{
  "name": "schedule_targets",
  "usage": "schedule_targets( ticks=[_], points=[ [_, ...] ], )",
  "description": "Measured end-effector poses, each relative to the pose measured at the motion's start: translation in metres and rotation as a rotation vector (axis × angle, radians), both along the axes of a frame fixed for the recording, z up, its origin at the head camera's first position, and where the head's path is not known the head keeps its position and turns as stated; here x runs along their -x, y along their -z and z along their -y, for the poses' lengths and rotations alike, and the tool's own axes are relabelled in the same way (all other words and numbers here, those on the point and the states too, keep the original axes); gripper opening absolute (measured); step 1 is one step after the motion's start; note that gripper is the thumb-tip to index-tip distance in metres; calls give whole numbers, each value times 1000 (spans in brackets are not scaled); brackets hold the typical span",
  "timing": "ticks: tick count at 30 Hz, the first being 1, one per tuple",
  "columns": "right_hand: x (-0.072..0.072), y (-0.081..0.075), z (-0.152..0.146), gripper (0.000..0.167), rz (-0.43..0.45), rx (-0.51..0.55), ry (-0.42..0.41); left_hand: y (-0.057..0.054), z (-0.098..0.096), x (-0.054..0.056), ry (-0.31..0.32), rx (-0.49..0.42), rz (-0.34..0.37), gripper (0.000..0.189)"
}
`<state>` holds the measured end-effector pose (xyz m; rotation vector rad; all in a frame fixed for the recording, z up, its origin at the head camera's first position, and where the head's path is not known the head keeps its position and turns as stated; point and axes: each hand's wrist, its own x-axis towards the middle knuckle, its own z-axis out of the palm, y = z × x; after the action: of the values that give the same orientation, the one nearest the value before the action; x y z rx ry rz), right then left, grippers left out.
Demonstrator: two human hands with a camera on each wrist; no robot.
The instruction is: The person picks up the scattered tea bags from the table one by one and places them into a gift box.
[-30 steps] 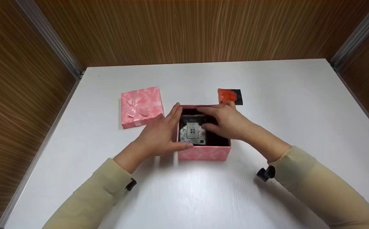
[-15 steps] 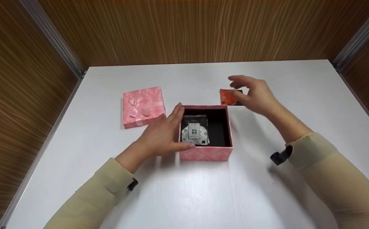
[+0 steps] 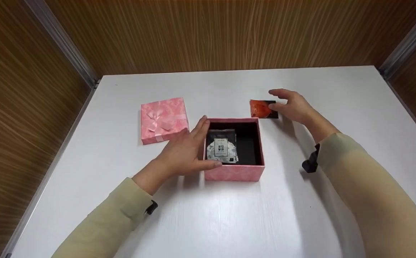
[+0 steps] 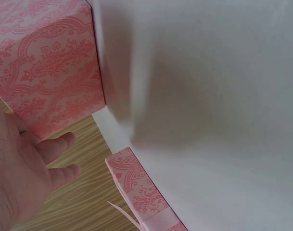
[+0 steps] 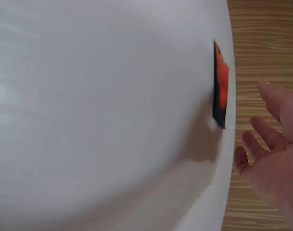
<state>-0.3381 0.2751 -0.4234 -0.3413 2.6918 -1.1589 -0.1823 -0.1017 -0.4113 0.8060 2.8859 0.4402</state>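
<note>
A pink square box (image 3: 234, 172) with a black inside stands uncovered in front of me. My left hand (image 3: 186, 154) rests along its left side, fingers extended and thumb at the front rim. In the left wrist view, two loose fingertips show beside the patterned box wall (image 4: 50, 62). A flat black-and-white sachet (image 3: 221, 147) lies in the left part of the box, and another edge peeks out under it. Behind the box, my right hand (image 3: 294, 106) hovers at the right end of an orange-and-black sachet (image 3: 260, 108), thumb overlapping it, fingers spread.
The pink box lid (image 3: 165, 118), with a ribbon bow, lies left of the box, close by the left hand. Wood-grain panels (image 3: 236, 36) border the white table (image 3: 208, 215) at the back and sides.
My right hand has come out of the box and moved right and back to the orange-and-black sachet. The left hand has stayed at the box.
</note>
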Motion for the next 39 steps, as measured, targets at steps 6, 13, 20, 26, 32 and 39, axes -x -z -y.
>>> schedule_targets(
  ticks=[6,13,20,26,32,39],
  points=[
    [9,7,3,62,86,-1,1,0,0,-1,-2,-1,-7,128],
    [11,15,8,66,187,9,19,0,-2,-1,1,5,2,129],
    [13,20,11,63,126,-35,-25,-1,-1,-1,-4,-1,0,129],
    [12,23,11,63,21,-124,-77,1,0,0,6,-4,-11,127],
    [9,20,8,70,3,-181,-109,1,1,1,10,0,-21,126],
    [-2,17,-9,76,51,-195,-52,-1,0,1,2,11,-19,128]
  ],
)
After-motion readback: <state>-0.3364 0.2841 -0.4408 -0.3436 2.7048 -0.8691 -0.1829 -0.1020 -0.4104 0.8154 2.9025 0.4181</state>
